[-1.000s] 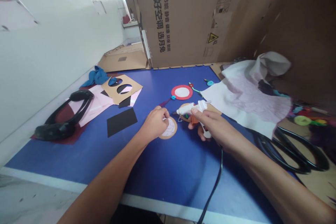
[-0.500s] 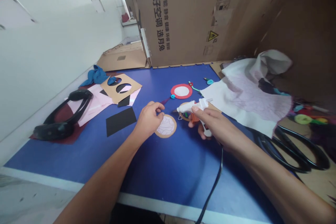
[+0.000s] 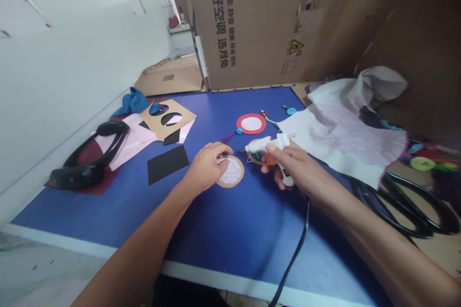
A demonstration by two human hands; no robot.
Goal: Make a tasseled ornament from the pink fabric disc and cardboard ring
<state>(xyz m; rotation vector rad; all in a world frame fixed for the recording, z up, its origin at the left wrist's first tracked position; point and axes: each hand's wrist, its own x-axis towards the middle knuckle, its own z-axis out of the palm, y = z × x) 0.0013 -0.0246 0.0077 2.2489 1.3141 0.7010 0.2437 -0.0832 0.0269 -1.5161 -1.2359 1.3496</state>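
Note:
A brown cardboard disc (image 3: 231, 172) with a white, line-patterned centre lies on the blue table. My left hand (image 3: 207, 167) pinches its upper left edge between thumb and fingers. Just right of the disc, my right hand (image 3: 291, 165) is wrapped round a white glue gun (image 3: 260, 145) with an orange trigger, its nozzle pointing left above the table. A black cord hangs from the gun. Partly hidden behind the gun is another round brown piece. Beyond the hands lies a red ring (image 3: 251, 124) with a white centre, a small blue button-like piece (image 3: 239, 131) at its lower left.
Left on the table (image 3: 201, 249) are a black sheet (image 3: 167, 165), a cardboard piece with two holes (image 3: 158, 127), pink paper, blue cloth and a black headset-like object (image 3: 90, 163). To the right lie white cloth (image 3: 334, 129) and black loops (image 3: 414, 206). A large carton (image 3: 259, 24) stands behind.
My left fingers have moved down onto the disc's edge and closed on it. The glue gun stays in my right hand, nearly still. The whole view has shifted slightly.

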